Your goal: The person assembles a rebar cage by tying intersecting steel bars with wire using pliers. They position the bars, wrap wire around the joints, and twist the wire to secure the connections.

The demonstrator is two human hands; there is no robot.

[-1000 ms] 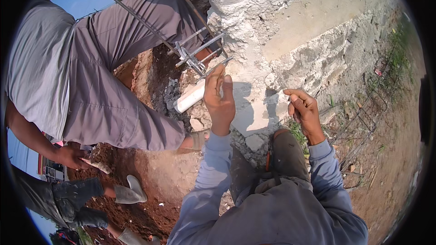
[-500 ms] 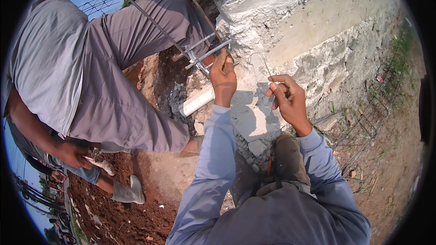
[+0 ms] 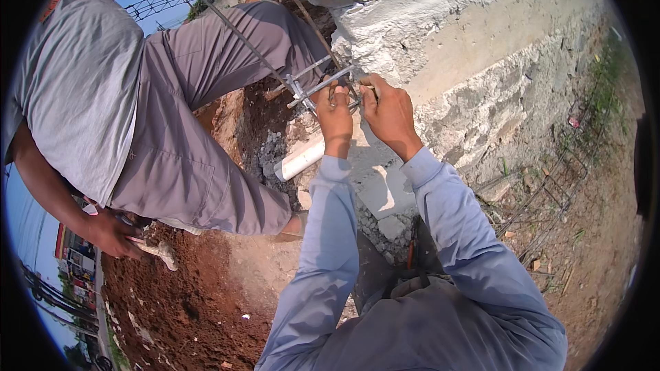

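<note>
Thin steel bars (image 3: pixel 320 84) cross and meet at a joint beside the broken concrete wall. My left hand (image 3: pixel 335 127) is closed in a pinch at the joint's near side, its fingertips against the bars and a thin tie wire (image 3: pixel 355 104). Close on its right, my right hand (image 3: pixel 390 117) is also closed, thumb and fingers pinching at the same wire. Most of the wire is hidden between the two hands. A white plastic pipe (image 3: pixel 300 161) lies just below the left hand.
At left, a co-worker in grey trousers (image 3: pixel 206 124) stands close to the bars, one hand holding a dirt-caked tool (image 3: pixel 161 254). The rough concrete wall (image 3: pixel 474 48) rises ahead. A rebar cage (image 3: pixel 550 196) lies on the right; red soil (image 3: pixel 185 295) covers the lower left.
My right hand has moved left and up to the joint, beside my left hand. The wire that arched between the hands is now drawn in close to the bars.
</note>
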